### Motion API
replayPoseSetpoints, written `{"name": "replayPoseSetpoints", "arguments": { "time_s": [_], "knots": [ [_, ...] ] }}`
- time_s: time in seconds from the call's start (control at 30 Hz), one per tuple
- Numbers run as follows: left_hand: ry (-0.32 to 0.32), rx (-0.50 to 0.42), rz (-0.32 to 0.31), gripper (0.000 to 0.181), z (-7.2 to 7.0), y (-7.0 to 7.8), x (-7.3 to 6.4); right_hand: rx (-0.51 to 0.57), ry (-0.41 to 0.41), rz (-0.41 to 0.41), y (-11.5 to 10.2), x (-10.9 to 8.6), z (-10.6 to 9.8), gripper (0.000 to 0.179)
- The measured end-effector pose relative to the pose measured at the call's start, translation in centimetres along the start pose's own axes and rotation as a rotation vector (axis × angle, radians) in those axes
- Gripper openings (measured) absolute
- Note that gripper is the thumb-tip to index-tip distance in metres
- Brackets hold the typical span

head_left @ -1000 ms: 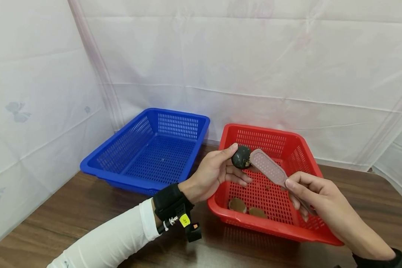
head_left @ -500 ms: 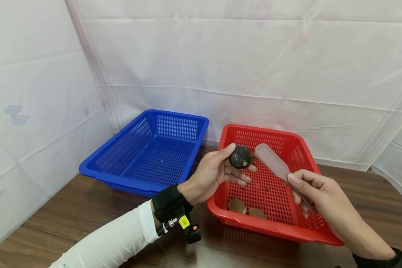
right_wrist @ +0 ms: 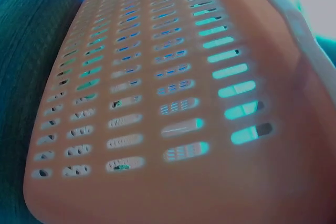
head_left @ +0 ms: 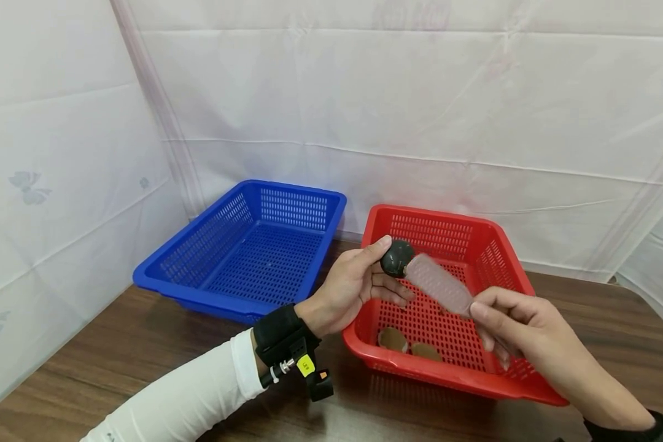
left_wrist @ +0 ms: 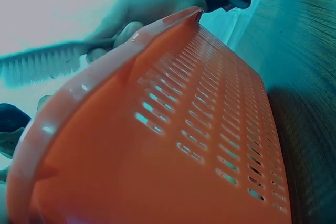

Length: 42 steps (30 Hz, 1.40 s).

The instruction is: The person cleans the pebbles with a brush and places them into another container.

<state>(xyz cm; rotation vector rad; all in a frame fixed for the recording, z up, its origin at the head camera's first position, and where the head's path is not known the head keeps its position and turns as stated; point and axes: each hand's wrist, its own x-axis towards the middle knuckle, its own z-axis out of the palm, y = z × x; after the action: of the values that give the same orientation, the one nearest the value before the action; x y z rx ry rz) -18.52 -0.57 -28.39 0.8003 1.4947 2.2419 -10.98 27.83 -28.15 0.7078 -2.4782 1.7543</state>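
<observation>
My left hand (head_left: 353,282) pinches a dark, glossy egg (head_left: 396,258) between thumb and fingers, over the left side of the red basket (head_left: 447,374). The lower fingers reach out loosely beneath it. My right hand (head_left: 530,331) grips the handle of a pale pink brush (head_left: 439,283), whose head meets the egg's right side. In the left wrist view the brush's bristles (left_wrist: 42,69) point downward, and a dark rounded edge of the egg (left_wrist: 11,118) shows at the left. The right wrist view holds only the basket's slotted wall (right_wrist: 157,192), with the hand hidden.
Two brown rounded pieces (head_left: 392,339) lie inside the red basket near its front wall, with small crumbs on the floor. A blue slotted basket (head_left: 199,288) stands left of it on the wood-grain table (head_left: 116,362). White sheeting (head_left: 309,92) hangs behind and at the left.
Half a second ago the brush head stood off up and right of the egg; now it is down against it again. The egg has turned slightly, its tan patch less visible.
</observation>
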Motion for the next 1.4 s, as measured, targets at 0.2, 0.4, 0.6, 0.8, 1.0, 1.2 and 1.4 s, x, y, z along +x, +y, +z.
{"name": "replayPoseSetpoints", "arguments": {
  "time_s": [0.2,0.4,0.6,0.8,1.0,1.2,1.4],
  "knots": [
    [-0.013,0.013,0.001,0.054,0.06,0.07,0.04,-0.036,0.074,0.047,-0.28,0.09,0.14,0.017],
    [-0.013,0.007,0.006,0.054,0.11,0.09,0.08,-0.050,0.020,0.026,-0.18,-0.04,0.08,0.015],
    [-0.044,-0.014,0.016,0.055,0.01,0.03,0.03,-0.002,0.088,0.077,-0.22,0.09,-0.01,0.017],
    [-0.050,-0.024,0.021,0.057,-0.09,0.06,0.04,-0.021,0.105,0.121,-0.31,0.23,-0.05,0.019],
    [-0.047,-0.029,0.019,0.059,-0.10,0.03,-0.03,-0.042,0.068,0.092,-0.32,0.19,0.05,0.018],
    [-0.055,-0.037,0.022,0.061,-0.04,0.05,-0.13,-0.036,0.064,0.107,-0.31,0.22,0.13,0.019],
    [-0.058,-0.037,0.022,0.061,-0.03,0.05,-0.11,-0.049,0.078,0.129,-0.28,0.16,0.15,0.020]
  ]
}}
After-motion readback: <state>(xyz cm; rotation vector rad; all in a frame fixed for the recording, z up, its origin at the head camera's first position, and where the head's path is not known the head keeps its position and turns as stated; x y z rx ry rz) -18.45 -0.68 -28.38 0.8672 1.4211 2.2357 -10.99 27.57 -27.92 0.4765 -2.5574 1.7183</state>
